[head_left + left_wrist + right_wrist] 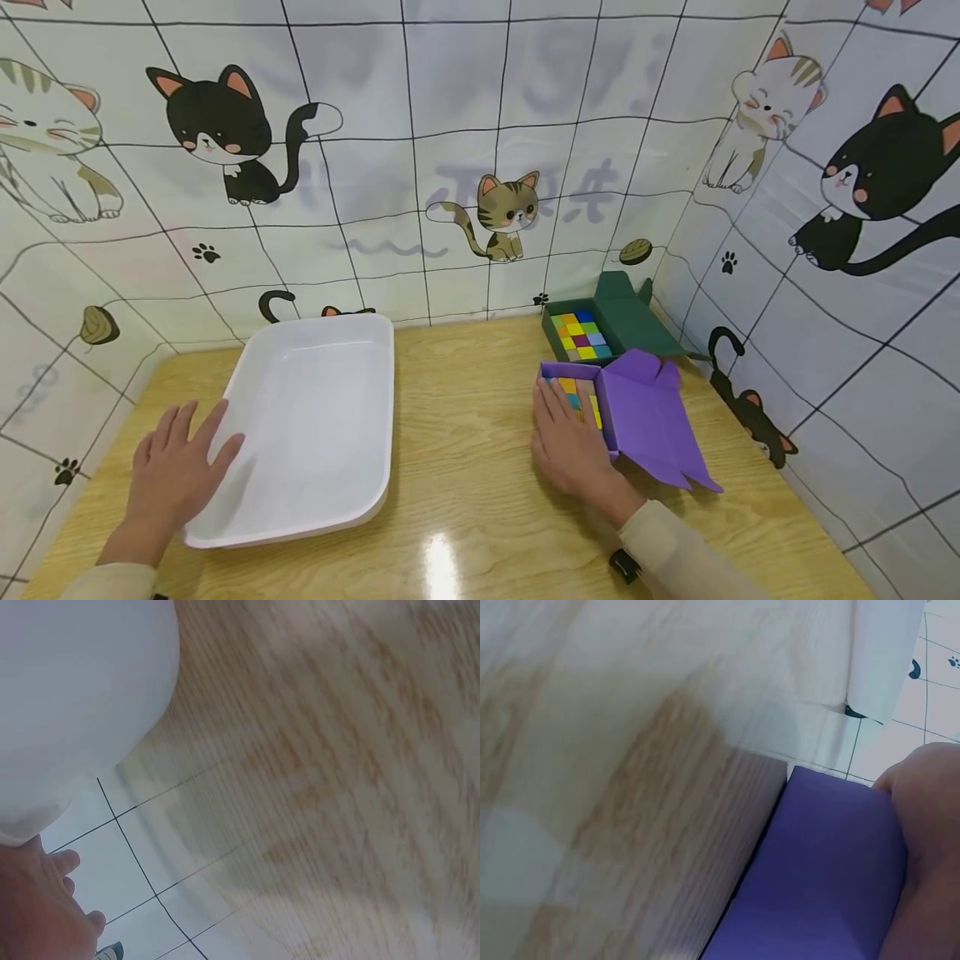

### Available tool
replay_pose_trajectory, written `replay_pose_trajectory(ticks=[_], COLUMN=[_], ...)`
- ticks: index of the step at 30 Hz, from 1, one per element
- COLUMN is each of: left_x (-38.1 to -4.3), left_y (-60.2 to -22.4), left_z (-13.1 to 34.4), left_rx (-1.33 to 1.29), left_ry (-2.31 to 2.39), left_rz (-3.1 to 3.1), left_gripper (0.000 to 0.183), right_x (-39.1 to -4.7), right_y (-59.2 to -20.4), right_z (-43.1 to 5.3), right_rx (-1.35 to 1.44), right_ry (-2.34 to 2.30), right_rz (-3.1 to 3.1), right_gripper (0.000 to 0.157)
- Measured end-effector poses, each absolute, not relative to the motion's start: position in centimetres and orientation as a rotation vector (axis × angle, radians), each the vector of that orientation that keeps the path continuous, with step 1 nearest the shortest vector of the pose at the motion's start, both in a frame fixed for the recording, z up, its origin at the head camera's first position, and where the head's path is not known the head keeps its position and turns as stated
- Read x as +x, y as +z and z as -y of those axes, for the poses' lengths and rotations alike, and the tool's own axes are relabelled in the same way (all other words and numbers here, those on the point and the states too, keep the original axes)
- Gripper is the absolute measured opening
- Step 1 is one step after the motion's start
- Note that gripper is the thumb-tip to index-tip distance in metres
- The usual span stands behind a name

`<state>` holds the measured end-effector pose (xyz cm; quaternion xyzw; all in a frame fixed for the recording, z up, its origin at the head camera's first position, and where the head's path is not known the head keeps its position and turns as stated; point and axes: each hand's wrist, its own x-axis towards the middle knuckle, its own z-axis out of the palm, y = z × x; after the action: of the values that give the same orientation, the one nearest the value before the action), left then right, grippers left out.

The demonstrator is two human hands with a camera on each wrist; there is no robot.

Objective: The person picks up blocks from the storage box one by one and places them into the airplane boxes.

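Note:
At the left rim of a white plastic tray (315,417) is my left hand (176,467), fingers spread and the thumb reaching over the rim. In the left wrist view that hand (45,907) shows beside the tray's outer wall (82,682). My right hand (573,446) lies over an opened purple box (652,412), its fingers extended across the colored blocks (567,387) inside and covering many of them. The right wrist view shows the box's purple side wall (817,862) with part of the hand (930,847) at its edge.
Behind the purple box stands an open green box (637,321) filled with colored square blocks (581,333). All of this is on a wood-grain table (465,433). A cat-patterned wall covering (375,183) closes off the back and sides.

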<state>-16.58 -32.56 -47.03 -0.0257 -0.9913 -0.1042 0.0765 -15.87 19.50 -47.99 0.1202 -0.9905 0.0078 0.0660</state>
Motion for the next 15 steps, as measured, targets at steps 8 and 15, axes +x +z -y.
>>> replay_pose_trajectory(ticks=[8, 15], left_x=[-16.4, -16.6], left_y=[-47.3, -47.4], left_z=[32.6, 32.7], left_rx=[-0.067, -0.073], left_ry=[-0.298, -0.303], left_rz=[2.976, 2.966], left_gripper=[0.072, 0.072], right_x=[-15.8, -15.5], right_y=[-48.1, -47.9], right_z=[-21.0, -22.9], right_rx=[0.310, 0.414], right_ry=[-0.043, -0.029], right_rz=[3.015, 2.935], right_gripper=[0.063, 0.062])
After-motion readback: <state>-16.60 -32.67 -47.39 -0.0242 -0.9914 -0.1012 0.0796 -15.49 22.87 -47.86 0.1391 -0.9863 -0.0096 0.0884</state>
